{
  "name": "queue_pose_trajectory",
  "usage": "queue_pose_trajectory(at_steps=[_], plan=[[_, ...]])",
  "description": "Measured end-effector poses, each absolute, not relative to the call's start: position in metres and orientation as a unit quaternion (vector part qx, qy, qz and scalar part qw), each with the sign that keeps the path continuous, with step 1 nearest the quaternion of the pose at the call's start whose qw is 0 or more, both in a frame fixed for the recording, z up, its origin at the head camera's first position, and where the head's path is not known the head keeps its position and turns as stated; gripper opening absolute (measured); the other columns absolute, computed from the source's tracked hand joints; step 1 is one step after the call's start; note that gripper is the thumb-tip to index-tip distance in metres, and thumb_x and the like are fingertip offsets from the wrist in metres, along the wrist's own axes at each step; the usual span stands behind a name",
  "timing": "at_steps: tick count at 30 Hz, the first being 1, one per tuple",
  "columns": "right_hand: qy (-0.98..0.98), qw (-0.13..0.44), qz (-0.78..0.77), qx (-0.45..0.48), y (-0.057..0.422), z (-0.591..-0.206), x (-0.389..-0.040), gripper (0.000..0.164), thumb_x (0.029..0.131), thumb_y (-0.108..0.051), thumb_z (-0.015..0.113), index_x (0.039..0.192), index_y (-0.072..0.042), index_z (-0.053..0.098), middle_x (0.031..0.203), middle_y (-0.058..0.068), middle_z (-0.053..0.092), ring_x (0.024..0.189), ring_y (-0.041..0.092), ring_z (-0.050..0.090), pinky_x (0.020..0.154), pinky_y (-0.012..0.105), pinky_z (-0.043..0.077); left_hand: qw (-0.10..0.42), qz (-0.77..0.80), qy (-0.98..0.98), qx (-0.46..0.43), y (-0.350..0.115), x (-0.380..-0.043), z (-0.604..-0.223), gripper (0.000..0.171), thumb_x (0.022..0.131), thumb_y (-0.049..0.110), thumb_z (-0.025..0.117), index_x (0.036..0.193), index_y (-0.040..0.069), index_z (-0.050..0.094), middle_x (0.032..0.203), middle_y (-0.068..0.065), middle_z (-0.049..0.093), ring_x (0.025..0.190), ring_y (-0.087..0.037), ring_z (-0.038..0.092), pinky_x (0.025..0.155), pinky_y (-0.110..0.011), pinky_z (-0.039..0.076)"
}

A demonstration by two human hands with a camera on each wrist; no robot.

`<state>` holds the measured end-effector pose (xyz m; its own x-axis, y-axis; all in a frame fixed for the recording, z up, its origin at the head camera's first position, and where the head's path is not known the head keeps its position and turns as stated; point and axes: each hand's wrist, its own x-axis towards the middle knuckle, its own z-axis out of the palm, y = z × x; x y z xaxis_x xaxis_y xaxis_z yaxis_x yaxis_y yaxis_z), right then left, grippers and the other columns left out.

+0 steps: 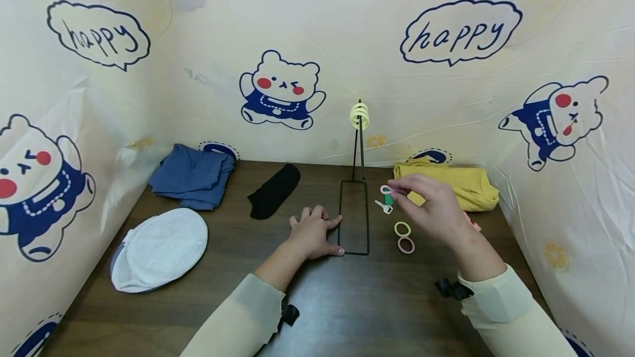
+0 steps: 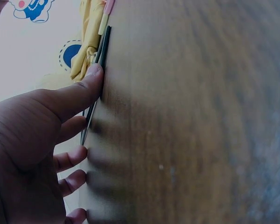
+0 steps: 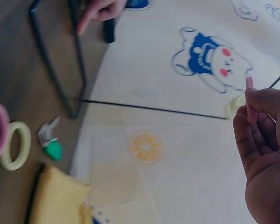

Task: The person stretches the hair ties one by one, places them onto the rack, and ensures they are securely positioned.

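Note:
My left hand [image 1: 311,234] rests at the left side of a black wire stand [image 1: 367,219]. Its thumb touches the base bar and its other fingers are spread, as the left wrist view also shows. Several pale yellow rings [image 1: 359,115] hang at the stand's top. Between thumb and fingers my right hand [image 1: 431,205] pinches a pink ring [image 3: 250,83], held up to the right of the stand. Below that hand lie a key [image 1: 386,209] with a green part [image 3: 53,150], a yellow ring [image 1: 396,229] and another pink ring [image 1: 407,253].
Folded yellow cloth [image 1: 471,186] lies behind the right hand; a small pink object [image 1: 473,223] is partly hidden by the wrist. To the left are a black sock-like cloth [image 1: 274,191], folded blue cloth [image 1: 195,175] and a white cap [image 1: 161,249]. Printed sheeting [image 1: 213,26] walls the table.

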<state>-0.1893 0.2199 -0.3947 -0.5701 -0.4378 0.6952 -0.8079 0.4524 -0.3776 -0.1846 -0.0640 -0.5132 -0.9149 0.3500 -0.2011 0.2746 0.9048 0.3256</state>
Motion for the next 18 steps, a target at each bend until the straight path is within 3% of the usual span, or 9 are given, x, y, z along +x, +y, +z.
queue_pose_trajectory(at_steps=[6, 13, 18], plan=[[-0.788, 0.274, 0.355, 0.421, 0.210, -0.373, -0.186, 0.033, 0.079, 0.006, 0.085, 0.109, -0.005, 0.079, 0.103, 0.004, 0.077, 0.088, 0.017, 0.072, 0.086, 0.017, 0.051, 0.130, 0.144, 0.968, 0.160, -0.064, -0.185, -0.514, 0.090, 0.077, 0.068, 0.080, 0.156, 0.041, 0.045, 0.136, -0.001, 0.046, 0.123, -0.031, 0.037, 0.095, -0.059, 0.028], [-0.760, 0.292, 0.358, 0.458, 0.200, -0.348, -0.178, 0.020, 0.093, -0.012, 0.079, 0.109, -0.001, 0.079, 0.101, 0.007, 0.076, 0.086, 0.018, 0.071, 0.087, 0.019, 0.052, 0.130, 0.137, 0.970, 0.155, -0.065, -0.185, -0.515, 0.091, 0.077, 0.069, 0.080, 0.156, 0.042, 0.044, 0.135, 0.000, 0.046, 0.122, -0.030, 0.037, 0.095, -0.059, 0.028], [-0.736, 0.298, 0.374, 0.480, 0.192, -0.332, -0.172, 0.022, 0.086, 0.000, 0.080, 0.107, 0.000, 0.078, 0.097, 0.009, 0.076, 0.083, 0.019, 0.070, 0.084, 0.020, 0.052, 0.132, 0.142, 0.968, 0.160, -0.065, -0.186, -0.514, 0.090, 0.078, 0.068, 0.080, 0.156, 0.041, 0.044, 0.135, -0.001, 0.046, 0.124, -0.032, 0.038, 0.095, -0.060, 0.028]])
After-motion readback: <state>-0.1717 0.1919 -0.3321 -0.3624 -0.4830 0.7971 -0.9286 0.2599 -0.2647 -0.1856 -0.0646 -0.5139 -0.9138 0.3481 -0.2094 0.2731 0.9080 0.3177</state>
